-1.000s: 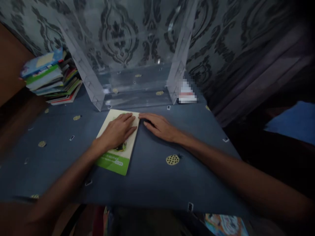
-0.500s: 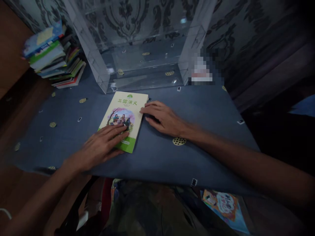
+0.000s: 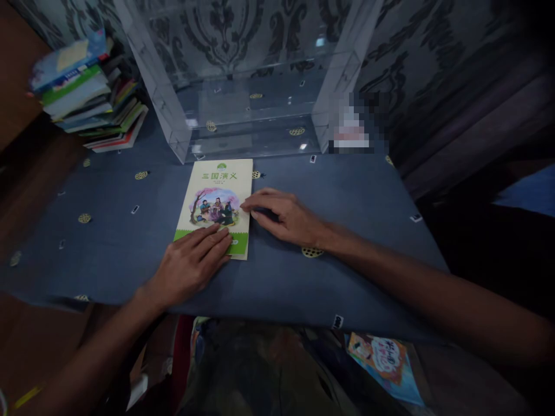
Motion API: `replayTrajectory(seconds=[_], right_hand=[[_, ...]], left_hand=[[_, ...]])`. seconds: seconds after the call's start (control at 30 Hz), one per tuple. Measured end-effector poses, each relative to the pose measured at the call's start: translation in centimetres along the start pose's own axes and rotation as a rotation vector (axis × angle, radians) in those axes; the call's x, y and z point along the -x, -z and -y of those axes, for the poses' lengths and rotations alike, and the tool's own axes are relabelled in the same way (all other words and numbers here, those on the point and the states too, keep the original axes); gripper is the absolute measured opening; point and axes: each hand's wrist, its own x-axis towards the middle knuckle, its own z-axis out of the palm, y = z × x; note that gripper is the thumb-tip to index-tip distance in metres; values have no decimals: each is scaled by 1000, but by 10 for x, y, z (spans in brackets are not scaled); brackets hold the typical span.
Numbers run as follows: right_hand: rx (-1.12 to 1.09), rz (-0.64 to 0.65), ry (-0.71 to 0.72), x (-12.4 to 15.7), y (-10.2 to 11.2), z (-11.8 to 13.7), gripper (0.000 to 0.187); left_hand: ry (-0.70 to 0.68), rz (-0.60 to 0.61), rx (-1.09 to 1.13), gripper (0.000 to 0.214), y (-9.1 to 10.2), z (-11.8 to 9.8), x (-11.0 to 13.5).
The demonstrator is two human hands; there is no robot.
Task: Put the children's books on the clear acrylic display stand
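A cream and green book (image 3: 217,196) with a picture on its cover lies flat on the blue cloth-covered table (image 3: 347,231). My left hand (image 3: 191,266) rests flat on the book's near lower edge, fingers stretched out. My right hand (image 3: 286,216) lies on the cloth beside the book's right edge, its fingertips touching that edge, fingers loosely extended. Neither hand grips anything.
A clear acrylic box (image 3: 247,81) stands just behind the book, open side facing me. A stack of books (image 3: 87,98) sits at the back left. Patterned wallpaper rises behind. Another colourful book (image 3: 381,364) lies below the table's front edge.
My left hand slid from the book's top down to its near end, uncovering the cover. The book has turned straighter, square to the box. My right hand stays at the book's right edge.
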Motion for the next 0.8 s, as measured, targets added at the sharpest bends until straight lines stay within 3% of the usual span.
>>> replayTrajectory(seconds=[0.6, 0.8], right_hand=[[-47, 28, -11, 3, -5, 15, 23], [-17, 48, 163, 4, -10, 20, 18]], left_hand=[[77, 57, 90, 35, -1, -3, 6], [81, 46, 46, 27, -2, -5, 4]])
